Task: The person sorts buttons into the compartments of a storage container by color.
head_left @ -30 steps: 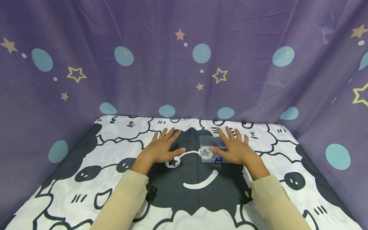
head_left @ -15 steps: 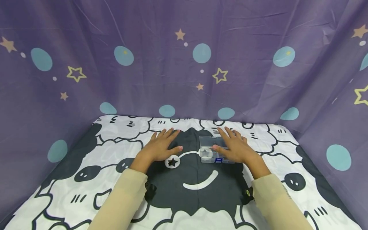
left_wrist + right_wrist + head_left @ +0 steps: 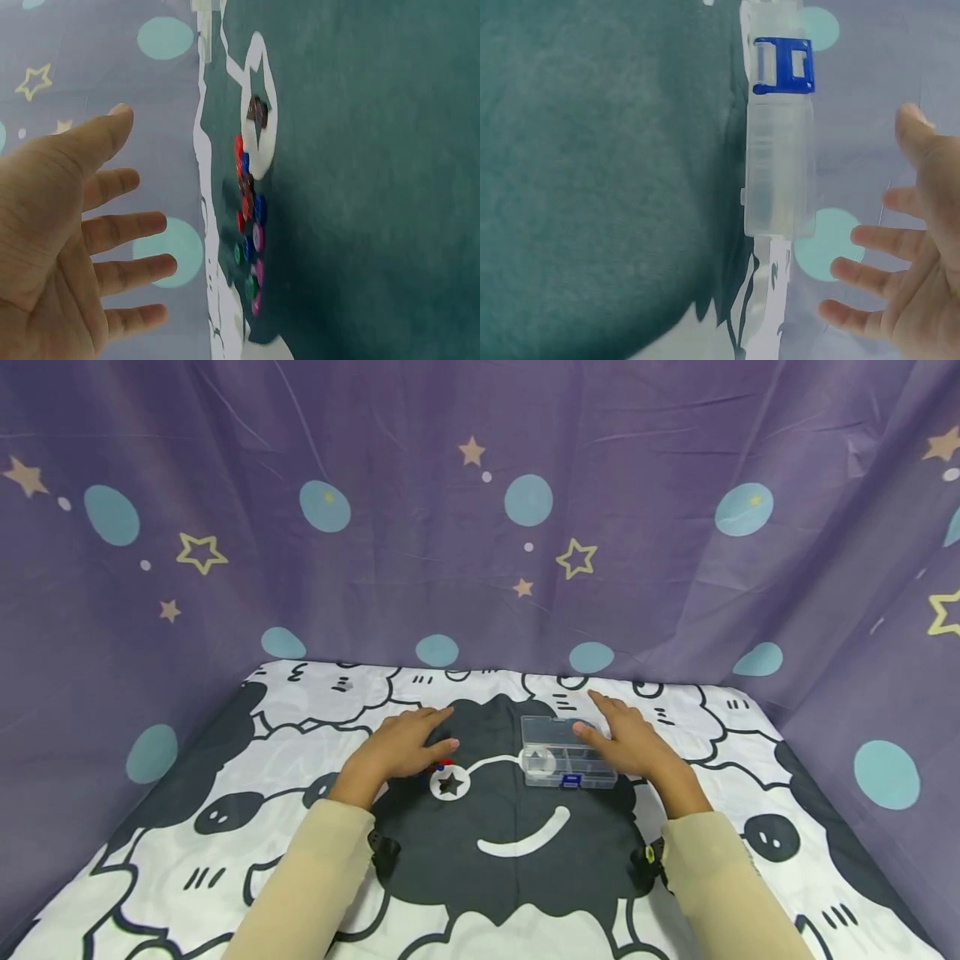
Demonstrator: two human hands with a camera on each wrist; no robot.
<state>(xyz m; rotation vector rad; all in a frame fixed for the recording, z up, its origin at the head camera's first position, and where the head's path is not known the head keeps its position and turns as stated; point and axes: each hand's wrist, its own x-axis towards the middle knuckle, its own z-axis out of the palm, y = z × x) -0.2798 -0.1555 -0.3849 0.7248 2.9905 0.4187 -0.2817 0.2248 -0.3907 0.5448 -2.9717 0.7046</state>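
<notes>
My left hand (image 3: 397,743) hovers with straight, spread fingers over the left of the dark sheep print and holds nothing. Beneath it lie several small round pieces (image 3: 248,202) in red, blue, green, pink and brown, like beads or buttons. In the head view the hand hides most of them; a few red and blue pieces (image 3: 442,766) show below the thumb. My right hand (image 3: 633,743), also empty with fingers extended, is above the right end of a clear plastic compartment box (image 3: 555,768). The box's lid (image 3: 547,729) is raised at the back, and a blue latch (image 3: 784,66) sits on its front.
A sheep-print cloth (image 3: 517,818) in black and white covers the table. Purple curtain (image 3: 390,568) with stars and blue ovals encloses the back and sides. Dark wrist devices (image 3: 384,853) are strapped under both sleeves.
Both hands have turned from palm-down to more sideways and drawn slightly apart. More of the box's right side shows now, and red and blue pieces have come into view by the left thumb.
</notes>
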